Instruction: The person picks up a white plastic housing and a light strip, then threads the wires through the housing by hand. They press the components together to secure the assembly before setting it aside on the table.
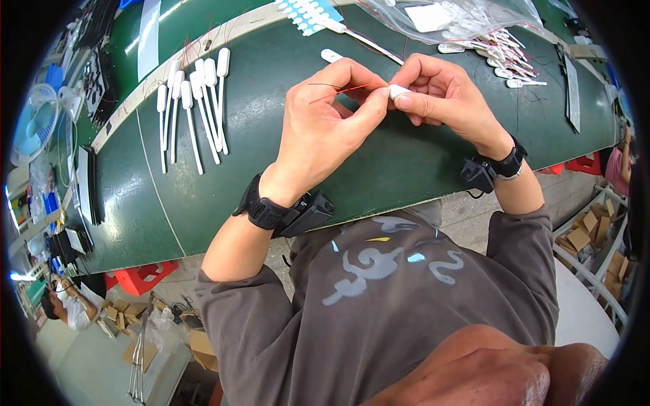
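Above the green tabletop my two hands meet, fingertips nearly touching. My right hand (443, 95) pinches a small white plastic piece (397, 91) with a rounded end. At the other end of that piece, my left hand (325, 125) has its thumb and forefinger closed on a thin red wire (359, 88); a darker strand runs back over the fingers. Whether the wire enters the piece is hidden by the fingertips. Just beyond my hands lie a white oval plastic part (331, 55) and a white stick-shaped part with wires (369, 44).
Several white stick-shaped parts (186, 101) lie in a group at the left. A pile of similar wired parts (497, 54) spills from a clear plastic bag (467, 24) at the far right. A blue sheet with white tabs (308, 15) lies at the back. Red stools (145, 276) stand below the table.
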